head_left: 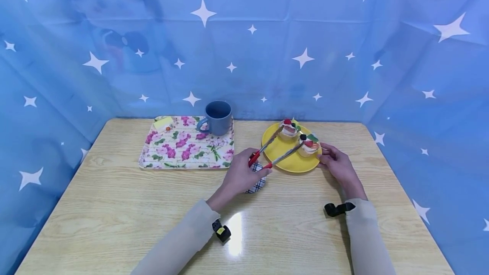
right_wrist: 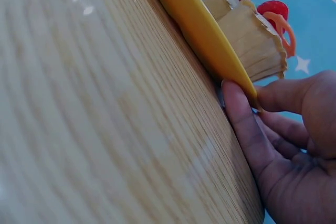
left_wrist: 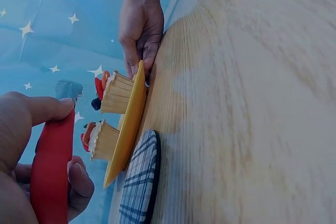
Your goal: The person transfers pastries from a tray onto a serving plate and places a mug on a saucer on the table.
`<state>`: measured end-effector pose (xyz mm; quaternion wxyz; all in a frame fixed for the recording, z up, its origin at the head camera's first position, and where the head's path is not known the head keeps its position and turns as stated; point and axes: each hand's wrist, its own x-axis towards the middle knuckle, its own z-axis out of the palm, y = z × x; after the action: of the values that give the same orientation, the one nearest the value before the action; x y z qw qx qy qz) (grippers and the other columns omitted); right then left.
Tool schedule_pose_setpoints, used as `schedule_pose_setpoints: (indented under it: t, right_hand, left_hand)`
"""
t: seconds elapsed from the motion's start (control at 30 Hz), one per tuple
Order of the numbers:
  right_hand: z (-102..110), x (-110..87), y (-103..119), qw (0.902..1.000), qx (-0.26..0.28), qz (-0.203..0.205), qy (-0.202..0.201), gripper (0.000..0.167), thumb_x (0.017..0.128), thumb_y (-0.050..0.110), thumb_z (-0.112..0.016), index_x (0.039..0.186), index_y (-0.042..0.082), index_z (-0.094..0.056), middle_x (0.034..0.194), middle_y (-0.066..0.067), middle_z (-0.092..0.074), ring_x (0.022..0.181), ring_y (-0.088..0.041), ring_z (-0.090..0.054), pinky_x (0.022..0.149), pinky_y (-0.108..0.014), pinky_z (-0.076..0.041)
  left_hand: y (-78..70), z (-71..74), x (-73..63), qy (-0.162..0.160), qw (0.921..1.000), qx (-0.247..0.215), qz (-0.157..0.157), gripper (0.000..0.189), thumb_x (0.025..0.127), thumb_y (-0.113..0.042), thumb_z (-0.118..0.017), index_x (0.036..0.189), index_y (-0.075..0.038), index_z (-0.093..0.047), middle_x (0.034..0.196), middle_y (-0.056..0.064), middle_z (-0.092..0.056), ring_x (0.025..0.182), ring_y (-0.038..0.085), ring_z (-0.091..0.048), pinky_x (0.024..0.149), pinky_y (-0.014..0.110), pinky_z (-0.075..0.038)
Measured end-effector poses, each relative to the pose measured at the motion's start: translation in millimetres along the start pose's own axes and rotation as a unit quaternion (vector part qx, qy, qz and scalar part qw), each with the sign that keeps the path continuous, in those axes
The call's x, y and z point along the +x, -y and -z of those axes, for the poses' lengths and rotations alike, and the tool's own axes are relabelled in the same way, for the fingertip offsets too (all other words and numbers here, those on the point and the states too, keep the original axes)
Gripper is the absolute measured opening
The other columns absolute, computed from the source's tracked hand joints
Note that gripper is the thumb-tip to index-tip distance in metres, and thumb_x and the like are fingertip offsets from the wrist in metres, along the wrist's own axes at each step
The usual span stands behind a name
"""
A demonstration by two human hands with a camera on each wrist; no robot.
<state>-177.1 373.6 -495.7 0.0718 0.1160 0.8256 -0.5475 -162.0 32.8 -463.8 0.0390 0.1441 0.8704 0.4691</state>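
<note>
My left hand (head_left: 241,176) holds red-handled tongs (head_left: 289,152), their metal arms spread over a yellow plate (head_left: 292,167). Two cupcakes sit on that plate. One cupcake (head_left: 289,131), with a red berry and a yellow star-like piece on top, is at the back. The other cupcake (head_left: 307,149), topped with red fruit, a dark berry and a green leaf, stands nearer the right rim. One tong tip overlaps each cupcake in the head view. At the plate's right edge my right hand (head_left: 339,168) pinches the rim between thumb and fingers, plainly seen in the right wrist view.
A checked round coaster (left_wrist: 142,182) lies on the table (head_left: 290,224) beneath my left hand. To the left is a floral tray (head_left: 202,163) bearing a blue mug (head_left: 220,121) and a small pale yellow piece (head_left: 163,122). A starry blue curtain (head_left: 237,46) hangs behind.
</note>
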Motion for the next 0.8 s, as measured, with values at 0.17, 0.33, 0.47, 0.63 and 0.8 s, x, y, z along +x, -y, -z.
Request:
schedule_pose_setpoints:
  t: [0.17, 0.33, 0.47, 0.63, 0.8]
  right_hand:
    - [1, -2.1, 1, 1.0000, -0.002, 0.005, -0.004, 0.061, 0.107, 0.023, -0.054, 0.162, 0.012, -0.029, 0.145, -0.019, -0.045, 0.100, 0.003, -0.060, 0.087, -0.020, -0.057]
    - [0, -3.3, 1, 1.0000, -0.004, 0.006, -0.005, 0.062, 0.107, 0.023, -0.055, 0.162, 0.011, -0.029, 0.145, -0.020, -0.045, 0.100, 0.003, -0.060, 0.086, -0.019, -0.057]
    - [0, -3.3, 1, 1.0000, -0.005, 0.006, -0.004, 0.062, 0.107, 0.024, -0.055, 0.162, 0.010, -0.029, 0.145, -0.020, -0.045, 0.100, 0.003, -0.060, 0.086, -0.019, -0.058]
    - [0, -2.3, 2, 1.0000, -0.008, 0.000, -0.005, 0.061, 0.107, 0.024, -0.054, 0.162, 0.011, -0.029, 0.145, -0.019, -0.045, 0.100, 0.002, -0.060, 0.086, -0.019, -0.057]
    - [-1, -1.4, 2, 1.0000, -0.008, -0.003, -0.005, 0.061, 0.108, 0.024, -0.053, 0.162, 0.012, -0.029, 0.146, -0.020, -0.044, 0.101, 0.000, -0.060, 0.086, -0.019, -0.057]
  left_hand:
    - [-0.3, 4.4, -3.1, 0.004, 0.9999, -0.009, 0.013, 0.066, 0.084, -0.042, -0.084, 0.139, -0.015, -0.059, 0.121, 0.007, -0.068, 0.098, 0.022, -0.060, 0.076, 0.030, -0.055]
    - [-0.1, 8.4, -6.9, 0.001, 0.9998, -0.008, 0.020, 0.068, 0.084, -0.042, -0.084, 0.141, -0.015, -0.058, 0.126, 0.005, -0.066, 0.105, 0.021, -0.060, 0.088, 0.037, -0.058]
    - [0.9, 12.0, -8.6, -0.001, 0.9997, -0.007, 0.024, 0.069, 0.084, -0.042, -0.085, 0.141, -0.015, -0.058, 0.124, 0.006, -0.066, 0.105, 0.022, -0.060, 0.087, 0.036, -0.058]
    - [1.4, 17.2, -12.1, -0.006, 0.9996, -0.011, 0.026, 0.068, 0.084, -0.041, -0.085, 0.140, -0.014, -0.057, 0.120, 0.006, -0.066, 0.103, 0.023, -0.059, 0.084, 0.037, -0.057]
    - [1.6, 22.8, -16.4, -0.008, 0.9996, -0.014, 0.023, 0.067, 0.084, -0.040, -0.085, 0.139, -0.014, -0.058, 0.119, 0.007, -0.066, 0.101, 0.025, -0.059, 0.080, 0.035, -0.056]
